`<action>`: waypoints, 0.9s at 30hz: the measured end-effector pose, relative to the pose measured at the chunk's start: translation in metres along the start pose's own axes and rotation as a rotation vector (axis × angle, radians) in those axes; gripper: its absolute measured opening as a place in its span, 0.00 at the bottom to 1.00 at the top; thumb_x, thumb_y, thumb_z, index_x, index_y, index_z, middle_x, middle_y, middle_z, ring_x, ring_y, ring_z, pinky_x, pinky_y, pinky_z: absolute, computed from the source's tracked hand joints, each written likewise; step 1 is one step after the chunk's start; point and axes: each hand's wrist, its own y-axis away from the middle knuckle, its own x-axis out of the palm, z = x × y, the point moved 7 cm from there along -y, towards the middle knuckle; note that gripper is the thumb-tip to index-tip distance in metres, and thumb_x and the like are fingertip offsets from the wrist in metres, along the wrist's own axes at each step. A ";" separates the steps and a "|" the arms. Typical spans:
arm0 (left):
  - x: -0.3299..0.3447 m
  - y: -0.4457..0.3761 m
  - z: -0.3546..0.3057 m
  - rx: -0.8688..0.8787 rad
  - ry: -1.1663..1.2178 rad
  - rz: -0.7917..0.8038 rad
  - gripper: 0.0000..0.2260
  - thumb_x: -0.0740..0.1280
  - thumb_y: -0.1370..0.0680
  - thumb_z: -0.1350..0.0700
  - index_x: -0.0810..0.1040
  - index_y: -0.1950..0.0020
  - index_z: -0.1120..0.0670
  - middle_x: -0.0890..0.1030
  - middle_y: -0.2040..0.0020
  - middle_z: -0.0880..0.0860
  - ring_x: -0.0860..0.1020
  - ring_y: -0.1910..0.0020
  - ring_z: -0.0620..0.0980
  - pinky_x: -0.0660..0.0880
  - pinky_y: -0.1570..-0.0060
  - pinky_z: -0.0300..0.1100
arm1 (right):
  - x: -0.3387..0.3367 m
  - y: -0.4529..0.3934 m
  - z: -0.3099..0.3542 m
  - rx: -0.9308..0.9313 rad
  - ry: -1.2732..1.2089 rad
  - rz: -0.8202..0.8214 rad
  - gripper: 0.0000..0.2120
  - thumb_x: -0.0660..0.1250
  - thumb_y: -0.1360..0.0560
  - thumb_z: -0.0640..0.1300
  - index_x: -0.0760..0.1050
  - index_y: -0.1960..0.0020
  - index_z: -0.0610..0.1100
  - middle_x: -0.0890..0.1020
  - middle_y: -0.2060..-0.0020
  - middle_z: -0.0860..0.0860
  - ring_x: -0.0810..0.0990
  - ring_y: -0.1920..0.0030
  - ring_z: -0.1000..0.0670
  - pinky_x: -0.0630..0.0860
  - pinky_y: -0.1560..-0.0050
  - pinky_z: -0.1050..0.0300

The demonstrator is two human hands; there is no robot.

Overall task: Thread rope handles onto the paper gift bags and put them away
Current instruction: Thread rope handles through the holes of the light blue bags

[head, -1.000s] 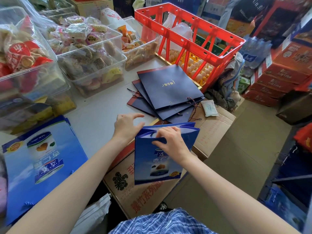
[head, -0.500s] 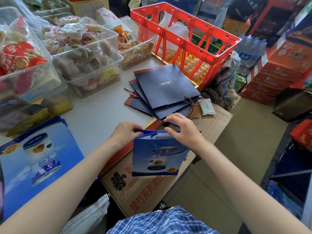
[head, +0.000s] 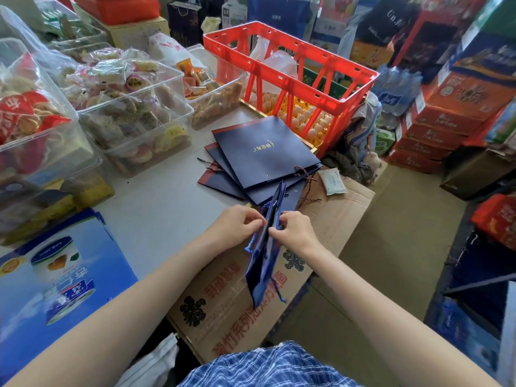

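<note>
while earlier flat-on, blue bag [head: 264, 255] now edge-on | both hands pinching (rope, seemingly)

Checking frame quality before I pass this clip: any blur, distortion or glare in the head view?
Head view: wide-angle bending curves the red crate and shelves at the edges; the blue gift bag between the left hand and right hand looks slightly soft; lighting is even daylight, with mild sheen on the clear plastic bins.

Both bare forearms reach forward, the left hand [head: 236, 226] and right hand [head: 296, 231] close together, fingers curled in pinches.
</note>
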 end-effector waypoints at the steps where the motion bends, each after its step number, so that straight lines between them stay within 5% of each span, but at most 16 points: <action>1: 0.003 -0.001 0.003 -0.043 0.039 0.002 0.10 0.62 0.22 0.60 0.82 0.47 0.56 0.83 0.53 0.55 0.80 0.52 0.51 0.75 0.48 0.40 | 0.006 0.002 0.003 -0.013 -0.067 0.000 0.07 0.68 0.29 0.39 0.81 0.56 0.36 0.81 0.48 0.44 0.80 0.51 0.45 0.77 0.52 0.58; 4: 0.006 -0.003 0.010 -0.112 -0.022 0.029 0.11 0.61 0.21 0.58 0.80 0.42 0.57 0.82 0.46 0.58 0.78 0.48 0.53 0.71 0.46 0.42 | 0.029 0.007 0.008 0.022 -0.275 0.125 0.13 0.69 0.27 0.42 0.79 0.44 0.39 0.70 0.35 0.50 0.80 0.46 0.46 0.78 0.60 0.70; 6: 0.001 -0.003 0.017 -0.151 -0.106 0.014 0.12 0.63 0.22 0.56 0.80 0.42 0.57 0.81 0.45 0.58 0.77 0.45 0.54 0.70 0.47 0.43 | 0.045 0.012 0.007 0.055 -0.433 0.283 0.20 0.70 0.26 0.44 0.74 0.35 0.42 0.68 0.31 0.48 0.81 0.46 0.48 0.79 0.49 0.61; 9: -0.009 -0.002 0.032 -0.206 -0.145 -0.007 0.13 0.65 0.23 0.55 0.79 0.42 0.60 0.81 0.46 0.59 0.77 0.47 0.56 0.71 0.47 0.45 | 0.054 0.024 0.001 0.093 -0.597 0.447 0.22 0.69 0.25 0.42 0.71 0.32 0.44 0.74 0.35 0.46 0.81 0.46 0.50 0.79 0.44 0.55; 14: -0.013 0.000 0.050 -0.305 0.050 0.008 0.11 0.63 0.22 0.60 0.79 0.42 0.62 0.81 0.48 0.58 0.80 0.52 0.55 0.78 0.48 0.49 | 0.065 0.033 0.000 0.010 -0.335 0.540 0.15 0.72 0.28 0.47 0.77 0.44 0.42 0.81 0.53 0.51 0.80 0.52 0.52 0.77 0.50 0.57; 18: -0.017 0.003 0.053 -0.374 0.196 -0.011 0.10 0.61 0.22 0.63 0.78 0.45 0.63 0.80 0.50 0.57 0.79 0.53 0.52 0.78 0.54 0.43 | 0.066 0.029 0.014 -0.113 -0.169 0.392 0.05 0.71 0.27 0.43 0.78 0.54 0.43 0.75 0.68 0.55 0.72 0.67 0.58 0.69 0.64 0.67; 21: -0.028 0.002 0.062 -0.373 0.124 0.003 0.11 0.59 0.24 0.65 0.80 0.48 0.63 0.82 0.51 0.58 0.81 0.54 0.55 0.79 0.51 0.47 | 0.045 0.020 0.015 -0.259 0.132 0.302 0.05 0.67 0.25 0.40 0.80 0.52 0.40 0.75 0.63 0.51 0.74 0.61 0.52 0.70 0.60 0.61; 27: -0.034 0.009 0.079 -0.287 -0.072 0.174 0.15 0.60 0.25 0.67 0.82 0.46 0.58 0.83 0.52 0.60 0.77 0.57 0.52 0.77 0.47 0.52 | -0.050 -0.021 -0.012 -0.146 0.329 -0.076 0.09 0.66 0.24 0.40 0.81 0.46 0.39 0.77 0.52 0.42 0.76 0.50 0.41 0.73 0.49 0.50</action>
